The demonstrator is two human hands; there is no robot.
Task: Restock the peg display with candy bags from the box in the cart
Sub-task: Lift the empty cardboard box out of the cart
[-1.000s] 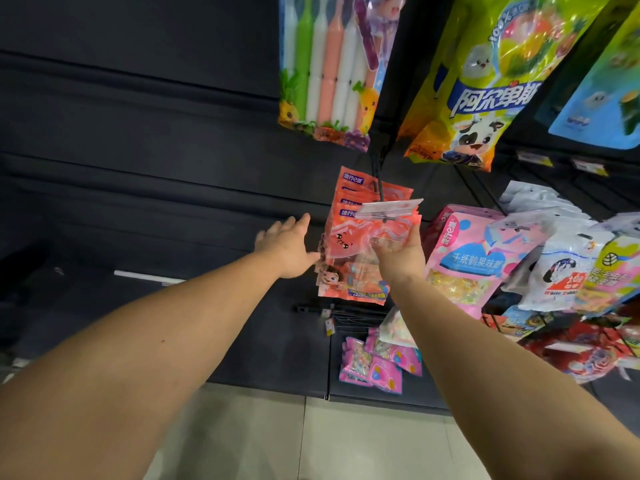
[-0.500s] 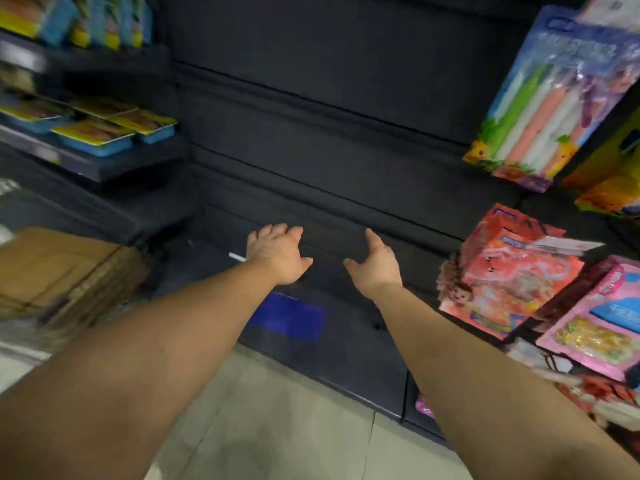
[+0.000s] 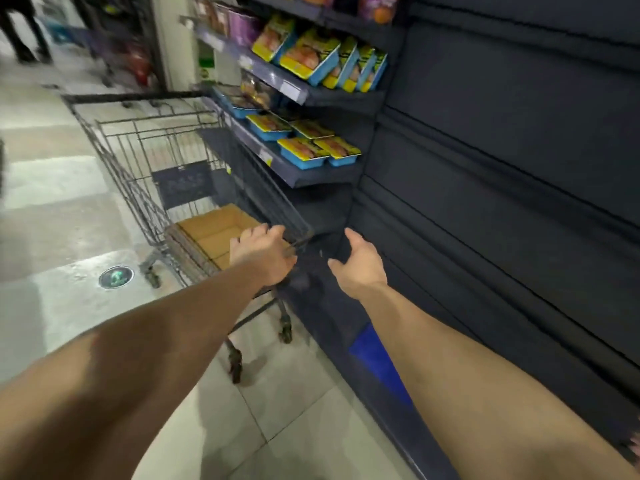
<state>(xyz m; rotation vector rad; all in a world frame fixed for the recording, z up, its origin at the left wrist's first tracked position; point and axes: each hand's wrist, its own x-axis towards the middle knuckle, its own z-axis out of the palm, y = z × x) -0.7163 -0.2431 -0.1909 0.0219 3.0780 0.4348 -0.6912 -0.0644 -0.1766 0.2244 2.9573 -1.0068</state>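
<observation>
Neither of my hands holds anything. My left hand [image 3: 261, 256] is stretched over the near rim of the shopping cart [image 3: 145, 157], fingers extended and relaxed, above the open cardboard box [image 3: 216, 230] on the cart floor; I cannot tell whether it touches the wire. My right hand [image 3: 360, 261] hangs just right of the cart's near corner, palm turned inward, fingers loose and empty, in front of the dark slatted panel [image 3: 519, 202].

I judge this to be the fetching step: reaching into the box for more candy bags. No bags show in the box from here; what I see is bare brown cardboard, and my left hand covers its near part. The peg display is out of view.

The next move calls for dipping the left hand past the rim into the box, low in the basket, and gripping a bag by its top so the hang hole stays free.

The cart's near wire wall stands between my arm and the box, so I must go over it. Far right of the cart, shelves [image 3: 311, 174] hold yellow-and-blue trays [image 3: 304, 152], close to the cart's right side. The tiled floor [image 3: 59, 209] lies to the left.
</observation>
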